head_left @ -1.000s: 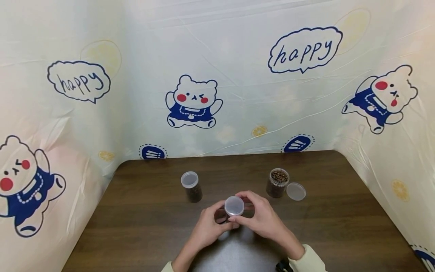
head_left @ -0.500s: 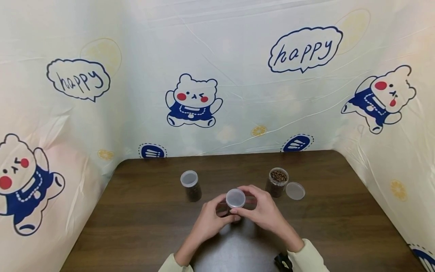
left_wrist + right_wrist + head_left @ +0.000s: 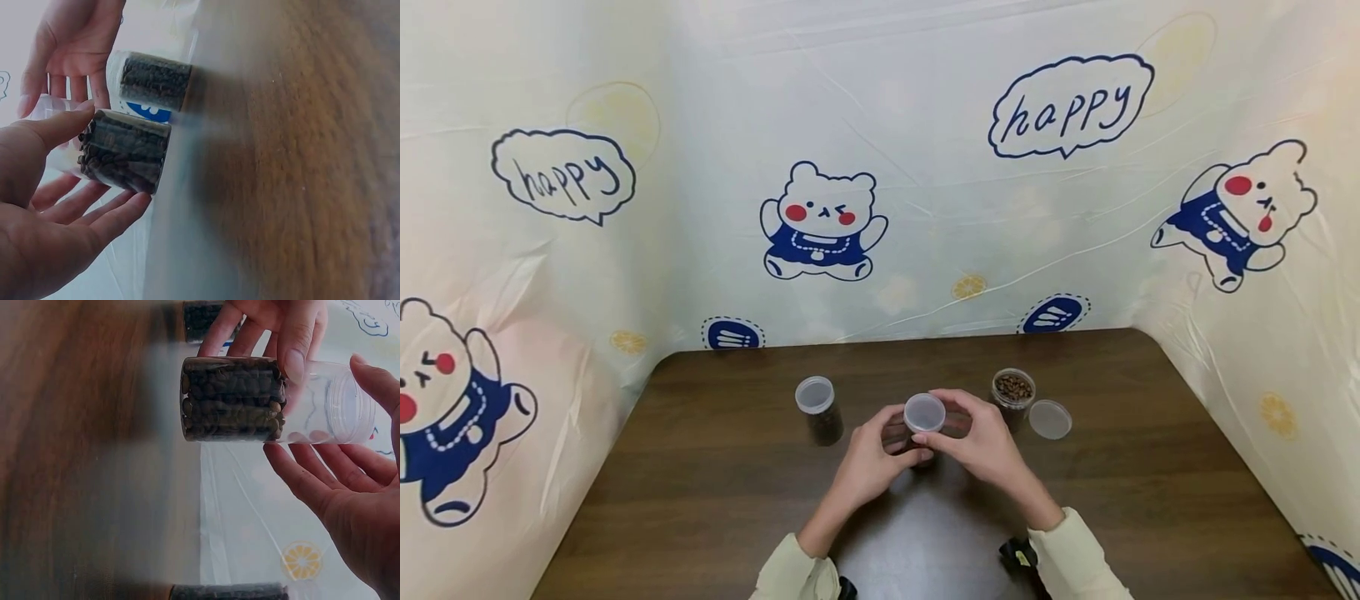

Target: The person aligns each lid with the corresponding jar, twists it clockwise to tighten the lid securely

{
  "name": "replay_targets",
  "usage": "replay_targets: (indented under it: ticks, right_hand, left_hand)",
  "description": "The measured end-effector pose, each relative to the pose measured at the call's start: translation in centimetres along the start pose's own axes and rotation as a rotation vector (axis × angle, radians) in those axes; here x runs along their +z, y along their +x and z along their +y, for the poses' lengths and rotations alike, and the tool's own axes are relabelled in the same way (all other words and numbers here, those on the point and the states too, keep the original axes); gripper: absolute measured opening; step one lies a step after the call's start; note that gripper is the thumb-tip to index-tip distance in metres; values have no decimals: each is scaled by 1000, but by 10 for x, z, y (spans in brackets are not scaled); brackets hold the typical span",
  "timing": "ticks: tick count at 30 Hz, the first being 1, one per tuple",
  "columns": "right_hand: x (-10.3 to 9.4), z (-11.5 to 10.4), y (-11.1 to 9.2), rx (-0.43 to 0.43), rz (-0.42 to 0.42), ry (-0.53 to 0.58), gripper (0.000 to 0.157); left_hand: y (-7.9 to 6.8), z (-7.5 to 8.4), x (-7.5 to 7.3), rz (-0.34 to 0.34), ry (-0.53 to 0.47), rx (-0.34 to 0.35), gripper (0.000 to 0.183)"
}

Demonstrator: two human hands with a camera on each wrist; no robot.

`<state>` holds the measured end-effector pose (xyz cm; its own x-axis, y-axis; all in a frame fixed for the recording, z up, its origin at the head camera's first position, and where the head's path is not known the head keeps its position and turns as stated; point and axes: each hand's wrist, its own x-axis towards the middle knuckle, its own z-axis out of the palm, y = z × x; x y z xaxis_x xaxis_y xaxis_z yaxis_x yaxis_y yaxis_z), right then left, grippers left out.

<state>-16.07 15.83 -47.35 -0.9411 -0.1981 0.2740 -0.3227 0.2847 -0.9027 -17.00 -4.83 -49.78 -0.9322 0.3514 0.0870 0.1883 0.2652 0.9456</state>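
A clear jar [image 3: 234,400], part filled with dark coffee beans and capped with a translucent lid [image 3: 924,412], is upright between both hands, close over the table. My left hand [image 3: 868,462] holds its body, the thumb across the near side and the fingers behind. My right hand [image 3: 981,442] grips it higher up, with thumb and fingers about the lid's rim. To the left stands a second lidded jar of beans [image 3: 824,421]. On the right is an open jar [image 3: 1012,392] filled with beans nearly to its mouth, partly hidden by the right hand.
A loose translucent lid [image 3: 1050,419] lies flat beside the open jar. All of this is on a dark wooden table [image 3: 715,500], with a printed cloth [image 3: 940,208] hanging along its back and sides.
Both hands have carried the capped jar away from the body and slightly to the right, toward the open jar. The other jars and the loose lid have stayed in place.
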Motion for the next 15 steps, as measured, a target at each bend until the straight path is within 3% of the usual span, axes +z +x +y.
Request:
replay_targets:
  ticks: [15]
  right_hand:
    - [-3, 18, 21, 70, 30, 17, 60]
  left_hand:
    - [24, -13, 6, 55, -46, -20, 58]
